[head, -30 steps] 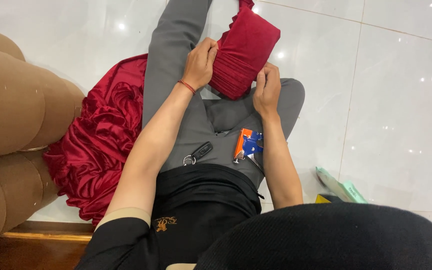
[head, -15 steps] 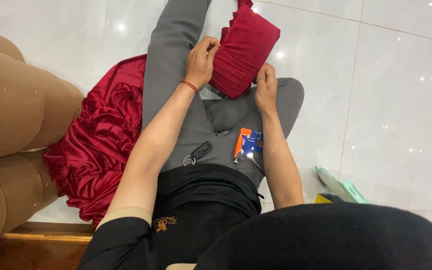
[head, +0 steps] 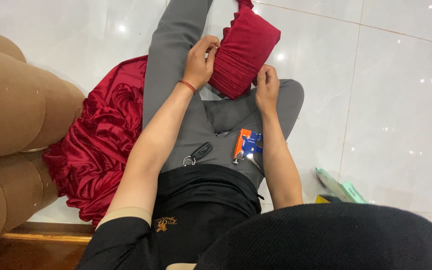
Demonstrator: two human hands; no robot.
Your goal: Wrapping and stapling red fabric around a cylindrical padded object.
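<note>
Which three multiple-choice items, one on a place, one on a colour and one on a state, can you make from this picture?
1. Where does the car key lie?
A. on the person's lap
B. on the white floor
C. on the sofa

2. What colour is the pleated cloth between the hands?
A. green
B. dark red
C. white

3. How does the left hand stand to that cloth?
A. far from it
B. flat on the floor
C. pinching its folded edge

Key: 1 A, the key rests on the grey trousers; 2 B, the folds are deep red; 3 C, the fingers close on the pleats.
</note>
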